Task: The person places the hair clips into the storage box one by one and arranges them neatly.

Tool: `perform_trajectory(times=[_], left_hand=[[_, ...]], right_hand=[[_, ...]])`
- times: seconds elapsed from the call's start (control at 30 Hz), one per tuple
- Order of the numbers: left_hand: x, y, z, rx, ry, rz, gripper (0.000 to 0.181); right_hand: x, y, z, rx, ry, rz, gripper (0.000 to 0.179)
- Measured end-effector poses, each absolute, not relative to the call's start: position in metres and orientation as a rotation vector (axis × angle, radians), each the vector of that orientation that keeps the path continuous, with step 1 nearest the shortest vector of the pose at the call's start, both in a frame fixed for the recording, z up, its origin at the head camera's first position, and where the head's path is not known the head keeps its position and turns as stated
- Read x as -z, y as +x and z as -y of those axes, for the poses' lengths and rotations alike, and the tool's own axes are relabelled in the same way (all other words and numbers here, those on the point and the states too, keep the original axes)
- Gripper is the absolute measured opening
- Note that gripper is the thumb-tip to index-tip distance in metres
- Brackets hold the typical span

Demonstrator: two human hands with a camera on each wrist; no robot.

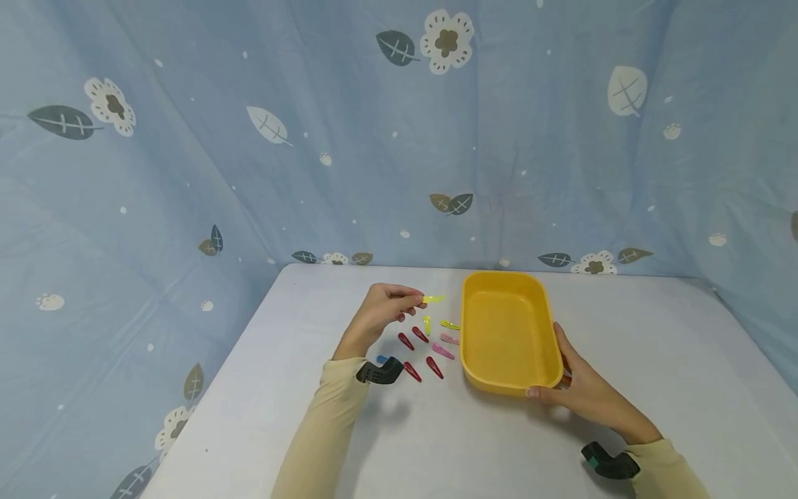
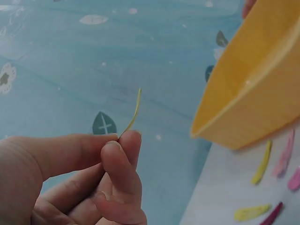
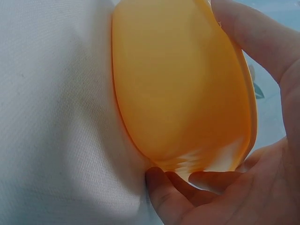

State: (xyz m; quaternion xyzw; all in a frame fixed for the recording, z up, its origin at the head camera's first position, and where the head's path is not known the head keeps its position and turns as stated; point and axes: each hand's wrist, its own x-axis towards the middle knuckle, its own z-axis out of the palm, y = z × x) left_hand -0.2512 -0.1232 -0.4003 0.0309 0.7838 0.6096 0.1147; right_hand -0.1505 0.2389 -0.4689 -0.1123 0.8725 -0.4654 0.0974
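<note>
My left hand (image 1: 382, 313) is above the table, pinching a yellow snap hair clip (image 1: 434, 299) between thumb and fingertips. In the left wrist view the clip (image 2: 137, 110) shows edge-on as a thin curved strip. On the right, my right hand (image 1: 589, 394) holds a yellow plastic basin (image 1: 503, 339) by its near right corner. The thumb (image 3: 260, 35) lies along the rim while the other fingers curl against the side wall. Between the hands lie red hair clips (image 1: 434, 367), two pink clips (image 1: 443, 351) and two yellow clips (image 1: 427, 325).
A blue clip (image 1: 383, 360) lies partly hidden behind the black band on my left wrist. The white table (image 1: 249, 423) runs back to a blue curtain (image 1: 374, 152) with leaf and flower prints. The basin's walls rise right beside the clips.
</note>
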Motion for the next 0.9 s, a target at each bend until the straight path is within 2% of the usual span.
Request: perform_trajectory(times=[0.5, 0.9], left_hand=[[0.38, -0.264, 0.083, -1.808, 0.206, -2.223, 0.021], [0.377, -0.273, 0.05, -1.835, 0.174, -2.148, 0.026]], right_hand=[[0.469, -0.15, -0.239, 1.393, -0.344, -2.577, 0.127], [0.467, -0.149, -0.239, 1.377, -0.339, -2.583, 0.127]])
